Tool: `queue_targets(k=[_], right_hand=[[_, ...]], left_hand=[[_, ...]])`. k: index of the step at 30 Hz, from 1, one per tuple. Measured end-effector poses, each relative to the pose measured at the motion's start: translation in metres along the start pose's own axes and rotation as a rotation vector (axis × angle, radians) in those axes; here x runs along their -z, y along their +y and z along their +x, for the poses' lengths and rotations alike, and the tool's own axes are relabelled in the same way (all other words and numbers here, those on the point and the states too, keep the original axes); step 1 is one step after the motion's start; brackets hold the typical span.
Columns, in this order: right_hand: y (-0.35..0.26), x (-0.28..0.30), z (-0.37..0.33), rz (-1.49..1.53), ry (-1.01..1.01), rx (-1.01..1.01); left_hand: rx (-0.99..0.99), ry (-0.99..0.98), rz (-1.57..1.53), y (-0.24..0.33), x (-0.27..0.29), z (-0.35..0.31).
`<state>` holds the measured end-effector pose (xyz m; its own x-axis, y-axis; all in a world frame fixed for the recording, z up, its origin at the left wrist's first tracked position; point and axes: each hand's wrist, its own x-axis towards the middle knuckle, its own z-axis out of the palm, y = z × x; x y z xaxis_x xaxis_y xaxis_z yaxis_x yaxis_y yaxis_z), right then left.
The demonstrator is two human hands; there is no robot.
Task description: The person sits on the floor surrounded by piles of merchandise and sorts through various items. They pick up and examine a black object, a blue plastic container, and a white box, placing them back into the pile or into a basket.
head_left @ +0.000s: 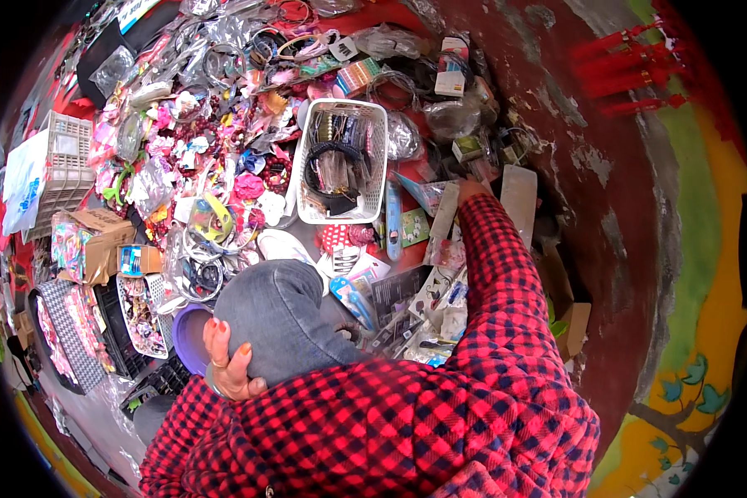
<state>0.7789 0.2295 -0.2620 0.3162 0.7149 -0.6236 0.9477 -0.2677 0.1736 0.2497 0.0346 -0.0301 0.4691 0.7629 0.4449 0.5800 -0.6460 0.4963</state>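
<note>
My left hand (231, 363) rests against my grey-trousered knee (278, 307), its fingers apart and nothing in them. Reaching forward along the right side, my right hand (471, 190) is among packaged goods. Its fingers are hidden, so I cannot see whether they hold anything. Just left of it lie a clear plastic package (423, 192) and a long blue pack (393, 220). A long pale box (519, 203) sits right beside my sleeve. Farther left stands a white plastic basket (306, 133) with dark hair bands and other small accessories in it.
A heap of flowery hair ornaments (249, 184) and bagged goods spreads across the far left. Near my left hand stand a purple basin (192, 332), a small white basket (163, 299) and a cardboard box (108, 245). Packaged items (423, 319) lie under my right arm. A worn maroon surface (581, 166) borders the right.
</note>
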Motion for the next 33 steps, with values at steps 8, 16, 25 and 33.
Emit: queue_targets(k=[8, 16, 25, 33], right_hand=[[-0.022, -0.031, 0.036, 0.024, 0.091, -0.066], [-0.023, -0.029, 0.012, -0.142, -0.05, -0.044], [-0.014, -0.055, -0.092, 0.037, 0.029, -0.037], [-0.034, -0.084, -0.16, 0.189, 0.2, 0.115]], left_hand=[[0.051, 0.041, -0.007, 0.001, -0.006, -0.006], [0.028, 0.055, -0.032, -0.003, -0.011, 0.003], [-0.01, -0.003, -0.018, -0.007, -0.003, -0.004], [-0.006, 0.035, -0.024, -0.004, 0.001, -0.007]])
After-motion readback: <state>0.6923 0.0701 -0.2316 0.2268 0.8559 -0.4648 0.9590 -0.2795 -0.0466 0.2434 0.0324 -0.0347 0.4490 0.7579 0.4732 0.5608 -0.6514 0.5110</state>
